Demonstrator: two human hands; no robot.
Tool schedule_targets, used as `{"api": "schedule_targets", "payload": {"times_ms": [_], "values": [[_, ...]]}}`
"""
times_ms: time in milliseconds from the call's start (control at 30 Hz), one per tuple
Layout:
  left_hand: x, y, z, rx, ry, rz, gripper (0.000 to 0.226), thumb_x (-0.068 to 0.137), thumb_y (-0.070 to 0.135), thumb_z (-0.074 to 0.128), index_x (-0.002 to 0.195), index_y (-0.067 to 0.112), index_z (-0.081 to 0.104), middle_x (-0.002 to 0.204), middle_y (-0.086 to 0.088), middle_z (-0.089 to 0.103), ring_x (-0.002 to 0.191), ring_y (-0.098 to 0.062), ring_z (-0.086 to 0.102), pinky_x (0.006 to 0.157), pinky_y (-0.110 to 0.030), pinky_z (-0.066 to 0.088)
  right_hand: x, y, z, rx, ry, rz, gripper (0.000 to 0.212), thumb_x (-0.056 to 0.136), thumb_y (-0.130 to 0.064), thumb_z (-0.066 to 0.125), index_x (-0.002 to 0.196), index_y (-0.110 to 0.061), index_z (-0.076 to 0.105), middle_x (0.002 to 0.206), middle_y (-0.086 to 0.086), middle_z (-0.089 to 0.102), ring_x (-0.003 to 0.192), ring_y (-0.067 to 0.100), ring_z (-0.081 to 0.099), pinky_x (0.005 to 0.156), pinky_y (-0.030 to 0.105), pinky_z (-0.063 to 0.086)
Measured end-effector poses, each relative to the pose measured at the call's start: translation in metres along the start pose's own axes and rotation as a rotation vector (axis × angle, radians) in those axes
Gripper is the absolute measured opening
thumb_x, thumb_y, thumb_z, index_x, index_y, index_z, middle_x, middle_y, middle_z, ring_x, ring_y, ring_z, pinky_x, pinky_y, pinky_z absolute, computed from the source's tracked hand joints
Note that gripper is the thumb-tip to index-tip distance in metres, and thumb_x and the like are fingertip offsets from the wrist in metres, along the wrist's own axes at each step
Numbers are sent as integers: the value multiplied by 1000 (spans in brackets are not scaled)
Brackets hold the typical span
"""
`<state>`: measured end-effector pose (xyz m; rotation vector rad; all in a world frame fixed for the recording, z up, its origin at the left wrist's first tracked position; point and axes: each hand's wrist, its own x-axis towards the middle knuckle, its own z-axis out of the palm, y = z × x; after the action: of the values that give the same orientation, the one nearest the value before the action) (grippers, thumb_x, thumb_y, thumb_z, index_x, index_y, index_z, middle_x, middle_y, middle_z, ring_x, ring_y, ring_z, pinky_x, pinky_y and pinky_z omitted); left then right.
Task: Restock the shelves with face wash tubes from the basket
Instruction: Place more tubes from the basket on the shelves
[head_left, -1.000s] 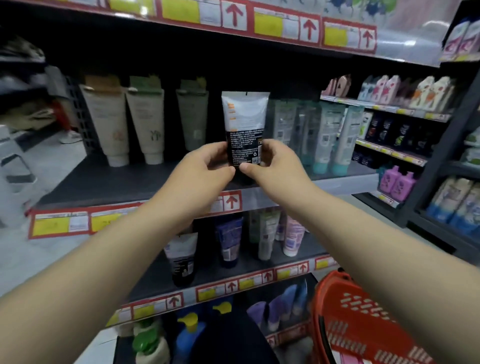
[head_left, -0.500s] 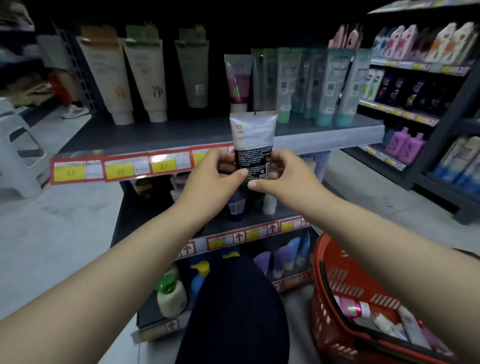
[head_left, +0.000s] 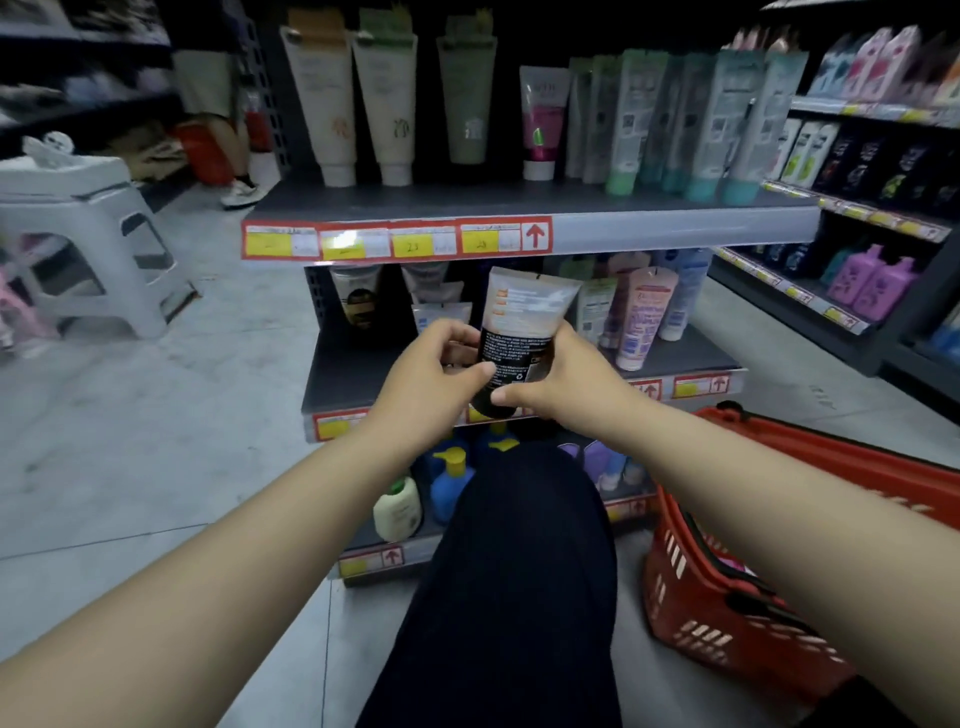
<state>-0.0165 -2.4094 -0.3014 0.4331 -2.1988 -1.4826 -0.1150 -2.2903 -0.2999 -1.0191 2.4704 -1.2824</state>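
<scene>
Both hands hold a tube at frame centre
Left hand and right hand pinch its dark lower end; basket lower right

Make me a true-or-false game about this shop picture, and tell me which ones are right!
1. Both the left hand and the right hand hold the black and white tube. True.
2. The basket is blue. False: it is red, and it sits on the floor at the person's right.
3. The black and white tube stands on a shelf. False: the hands hold it up in front of the shelves, and it rests on nothing.
4. A pale plastic stool stands on the floor to the left. True.
</scene>
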Motion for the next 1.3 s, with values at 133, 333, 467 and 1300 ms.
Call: {"api": "schedule_targets", "payload": {"times_ms": [133, 333, 467, 1300], "values": [[-3, -30, -25, 20, 89, -40, 16, 87, 15, 63, 102, 20, 57, 95, 4, 65, 82, -10, 62, 69, -24, 49, 10, -9, 40, -8, -31, 5, 76, 69, -25, 82, 132, -20, 40, 120, -7, 61, 106, 13, 60, 90, 33, 52], [23, -83, -61, 39, 249, -109, 17, 88, 20, 62, 105, 22, 58, 101, 2, 66, 94, -16, 64, 87, -38, 53, 61, -16, 115, 14, -38, 58, 67, 73, -22, 79, 130, -14, 44, 125, 1, 60, 116, 16, 55, 91, 24, 44], [61, -115, -84, 136, 267, -142, 28, 91, 14, 55, 118, 15, 61, 114, 0, 66, 104, -14, 60, 93, -32, 48, 105, -16, 160, 13, -24, 138, 62, 79, -20, 75, 127, -6, 40, 127, 10, 56, 119, 25, 52, 92, 27, 40], [85, -114, -65, 782, -205, -53, 51, 86, 15, 54, 137, 18, 45, 137, -11, 52, 122, -28, 51, 96, -29, 42, 105, 4, 119, -539, -262, -172, 38, 83, -13, 52, 120, -6, 48, 117, 17, 57, 106, 33, 56, 82, 36, 49]]}}
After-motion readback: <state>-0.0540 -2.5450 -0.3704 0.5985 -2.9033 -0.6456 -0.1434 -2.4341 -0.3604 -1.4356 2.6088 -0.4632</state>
